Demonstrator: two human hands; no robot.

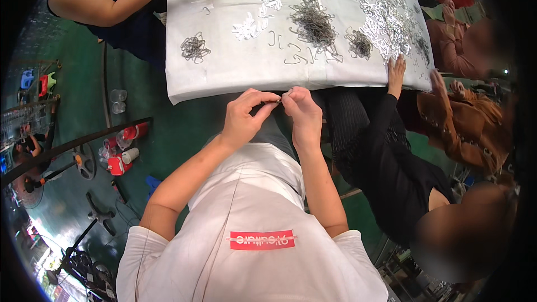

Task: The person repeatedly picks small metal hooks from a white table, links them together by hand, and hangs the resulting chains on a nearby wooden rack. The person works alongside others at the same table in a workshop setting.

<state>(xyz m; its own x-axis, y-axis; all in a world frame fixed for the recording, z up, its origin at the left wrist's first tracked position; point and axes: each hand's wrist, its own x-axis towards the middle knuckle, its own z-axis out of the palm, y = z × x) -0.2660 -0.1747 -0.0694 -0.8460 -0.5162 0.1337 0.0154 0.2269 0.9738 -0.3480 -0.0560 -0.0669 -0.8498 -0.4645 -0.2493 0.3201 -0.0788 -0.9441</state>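
Note:
My left hand and my right hand meet just off the near edge of a white-covered table. Thumb and fingers of each are pinched together, with the fingertips almost touching. A tiny dark piece shows between them, too small to name. On the cloth beyond lie a large heap of dark bent wire hooks and several loose hooks. Smaller wire heaps sit at the left and right. Small white strips are scattered farther back.
At my right, a co-worker in black rests a hand on the table edge, near a broad spread of shiny pieces. Another person's arm reaches in at the far left. Red-and-white containers stand on the green floor.

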